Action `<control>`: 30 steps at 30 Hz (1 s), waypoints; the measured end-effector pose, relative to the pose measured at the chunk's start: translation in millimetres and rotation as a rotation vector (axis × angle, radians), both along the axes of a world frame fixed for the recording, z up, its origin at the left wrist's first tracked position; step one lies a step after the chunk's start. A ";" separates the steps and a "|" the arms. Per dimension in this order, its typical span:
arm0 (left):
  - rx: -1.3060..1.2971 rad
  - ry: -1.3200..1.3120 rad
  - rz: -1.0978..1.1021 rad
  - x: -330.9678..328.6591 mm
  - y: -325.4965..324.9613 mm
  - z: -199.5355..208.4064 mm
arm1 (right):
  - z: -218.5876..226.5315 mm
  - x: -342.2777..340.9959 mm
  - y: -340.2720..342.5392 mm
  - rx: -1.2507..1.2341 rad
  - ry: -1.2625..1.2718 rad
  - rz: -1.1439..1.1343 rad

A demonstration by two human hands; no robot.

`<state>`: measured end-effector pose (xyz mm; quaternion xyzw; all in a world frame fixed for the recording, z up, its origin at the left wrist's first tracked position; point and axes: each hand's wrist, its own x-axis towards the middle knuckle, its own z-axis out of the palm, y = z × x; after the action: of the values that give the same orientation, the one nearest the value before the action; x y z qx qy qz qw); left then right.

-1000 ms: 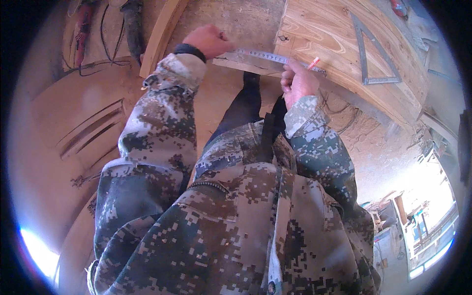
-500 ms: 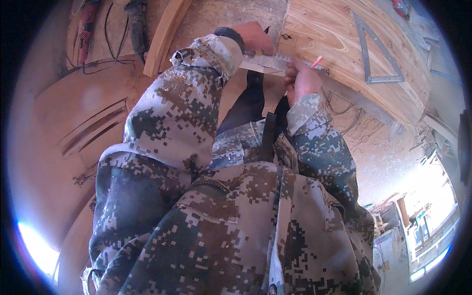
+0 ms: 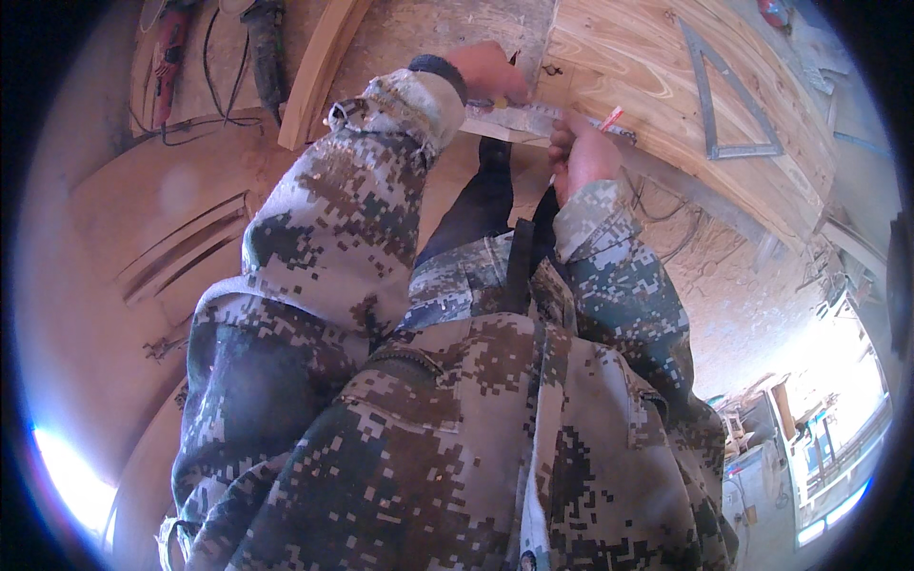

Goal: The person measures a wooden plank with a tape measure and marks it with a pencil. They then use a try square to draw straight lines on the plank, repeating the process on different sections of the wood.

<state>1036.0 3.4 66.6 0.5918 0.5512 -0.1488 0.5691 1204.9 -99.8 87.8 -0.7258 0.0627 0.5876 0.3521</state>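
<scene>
My left hand (image 3: 487,73) is closed at the near edge of the workbench (image 3: 438,43). A small yellowish bit shows under its fingers, and a dark point sticks up beside it; what it grips is mostly hidden. My right hand (image 3: 586,157) is curled just right of it, closed round a slim red-and-white pen or pencil (image 3: 611,119), whose end sticks out above the fist. A pale narrow strip (image 3: 519,118) runs along the bench edge between both hands. Just beyond the right hand lies a light wooden panel (image 3: 619,57) with visible grain.
A metal triangle square (image 3: 738,151) rests on the panel. At the left lie a red power tool (image 3: 168,62) and a dark one (image 3: 266,52) with cords, beside a curved wooden piece (image 3: 319,71). Cables and debris lie on the floor (image 3: 733,295) at right.
My left hand and sleeve have shifted very slightly to the left. My right hand stays almost in place with the pen or pencil.
</scene>
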 end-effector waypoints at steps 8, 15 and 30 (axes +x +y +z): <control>-0.086 -0.219 0.546 1.7 -91.6 8.2 | -2.0 -4.3 -13.4 0.172 -0.247 0.304; -0.031 -0.406 0.935 33.7 -146.5 29.6 | -10.6 13.0 -28.0 0.254 -0.135 0.526; 0.385 -0.445 1.411 4.7 -107.8 -2.9 | 32.7 -9.8 81.3 0.206 -0.788 1.857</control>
<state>1040.7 -104.5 63.7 0.2043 0.6870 0.4713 0.5140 1195.0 -18.5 120.5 -0.5958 -0.6980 0.3505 -0.1873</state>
